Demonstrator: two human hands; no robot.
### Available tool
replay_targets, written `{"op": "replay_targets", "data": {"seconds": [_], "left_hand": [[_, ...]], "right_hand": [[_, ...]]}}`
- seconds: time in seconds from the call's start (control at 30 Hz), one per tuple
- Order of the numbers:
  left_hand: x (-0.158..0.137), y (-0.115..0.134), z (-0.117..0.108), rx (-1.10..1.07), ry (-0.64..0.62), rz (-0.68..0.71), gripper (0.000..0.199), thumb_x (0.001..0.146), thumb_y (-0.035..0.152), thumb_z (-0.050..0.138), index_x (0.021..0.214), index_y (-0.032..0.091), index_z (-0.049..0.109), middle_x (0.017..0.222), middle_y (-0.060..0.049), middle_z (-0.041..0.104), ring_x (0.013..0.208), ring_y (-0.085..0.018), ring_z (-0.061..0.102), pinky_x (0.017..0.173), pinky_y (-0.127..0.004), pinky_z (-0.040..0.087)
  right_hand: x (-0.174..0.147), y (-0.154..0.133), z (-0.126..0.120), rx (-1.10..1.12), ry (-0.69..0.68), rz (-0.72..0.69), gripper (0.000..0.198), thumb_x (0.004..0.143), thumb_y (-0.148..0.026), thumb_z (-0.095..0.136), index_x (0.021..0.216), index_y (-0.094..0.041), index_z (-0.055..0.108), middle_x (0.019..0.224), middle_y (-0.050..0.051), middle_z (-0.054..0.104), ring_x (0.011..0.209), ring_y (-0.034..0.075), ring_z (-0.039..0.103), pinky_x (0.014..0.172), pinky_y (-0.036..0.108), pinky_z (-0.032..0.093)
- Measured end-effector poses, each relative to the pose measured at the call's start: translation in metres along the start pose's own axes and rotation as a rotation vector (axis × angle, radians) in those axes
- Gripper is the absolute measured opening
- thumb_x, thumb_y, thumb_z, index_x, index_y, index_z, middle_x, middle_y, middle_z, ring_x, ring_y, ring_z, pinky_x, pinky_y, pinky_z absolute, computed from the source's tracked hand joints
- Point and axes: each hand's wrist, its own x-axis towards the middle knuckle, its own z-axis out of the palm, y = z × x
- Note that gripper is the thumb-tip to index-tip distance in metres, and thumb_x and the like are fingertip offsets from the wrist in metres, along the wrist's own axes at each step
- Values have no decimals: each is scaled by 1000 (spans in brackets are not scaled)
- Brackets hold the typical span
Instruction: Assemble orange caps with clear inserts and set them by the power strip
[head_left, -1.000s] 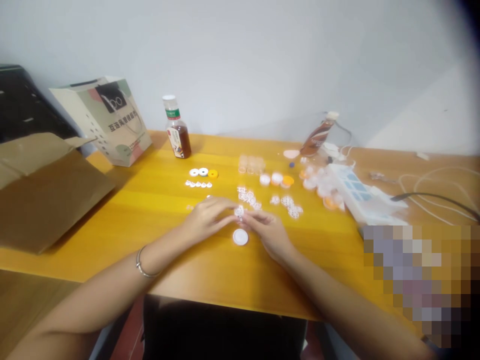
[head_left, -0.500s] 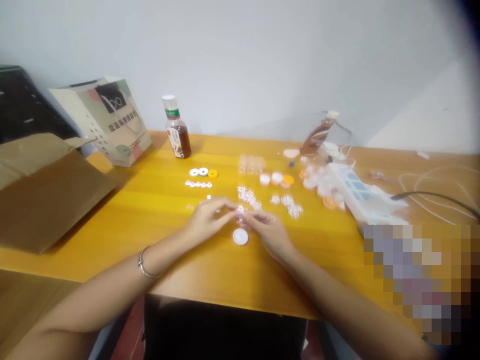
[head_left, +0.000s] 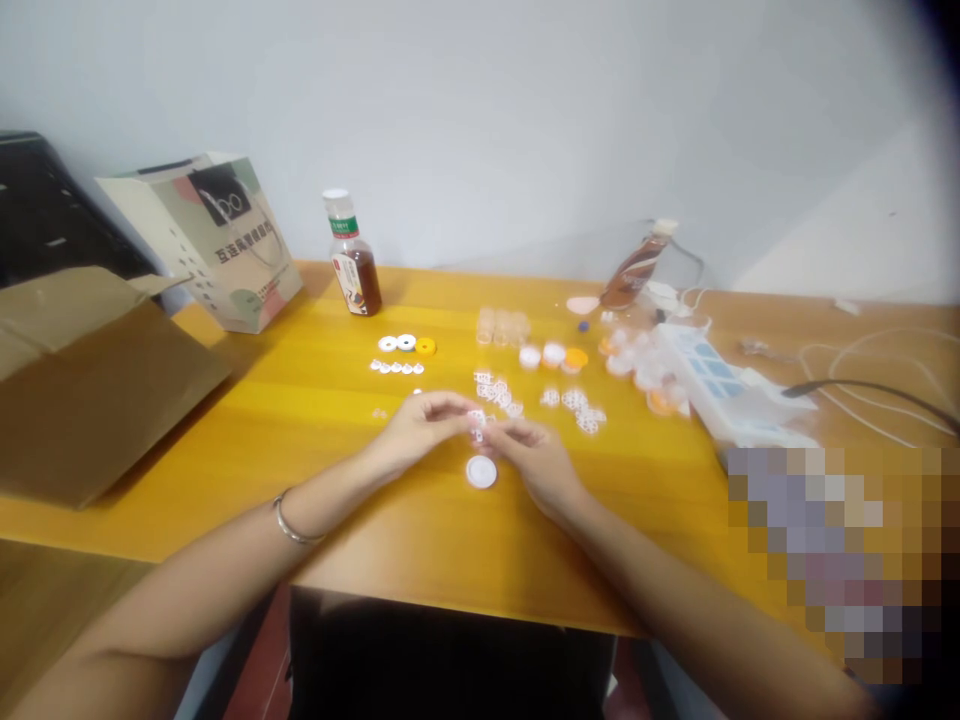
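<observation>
Between my fingertips is a small white openwork piece [head_left: 478, 428], too blurred to name more exactly. My left hand [head_left: 420, 430] pinches it from the left, and my right hand [head_left: 536, 460] pinches it from the right. A round white lid-like disc [head_left: 481, 472] lies on the table just below my fingers. Beyond my hands lie several similar white openwork pieces [head_left: 495, 393], with a second group of patterned white pieces [head_left: 583, 408] to the right. On the left are a row of small white parts [head_left: 397, 368] and white and yellow rings [head_left: 406, 343].
Clear round containers [head_left: 502, 327] and white and orange caps [head_left: 553, 356] stand farther back. A brown cardboard box [head_left: 97, 390], paper bag [head_left: 225, 240] and drink bottle [head_left: 358, 265] are on the left. At right are another bottle [head_left: 637, 265], a plastic tray [head_left: 724, 385] and cables.
Both hands stay close together on the small white piece. My left fingers have shifted very slightly; the other objects stay in place.
</observation>
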Motion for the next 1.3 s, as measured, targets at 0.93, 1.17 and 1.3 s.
{"op": "replay_targets", "data": {"seconds": [0.93, 1.17, 1.3], "left_hand": [[-5, -2, -3, 450, -241, 327, 11, 80, 24, 56, 84, 15, 62, 85, -5, 67, 79, -14, 62, 73, -27, 48], [-9, 4, -1, 602, -279, 448, 10, 83, 21, 52, 85, 16, 61, 88, -5, 65, 81, -14, 61, 75, -27, 46], [-10, 5, 0, 651, -305, 481, 10, 83, 18, 51, 84, 16, 60, 89, -5, 63, 82, -14, 59, 75, -27, 46]], "right_hand": [[8, 0, -21, -907, -347, -332, 20, 65, -24, 67, 76, -19, 51, 69, -2, 50, 62, 12, 45, 58, 24, 35], [9, 2, -21, -888, -329, -345, 20, 65, -24, 67, 77, -19, 52, 66, -3, 47, 60, 11, 43, 57, 23, 34], [10, 5, -21, -878, -332, -345, 20, 65, -24, 66, 75, -18, 51, 66, -4, 47, 59, 11, 42, 57, 23, 34]]}}
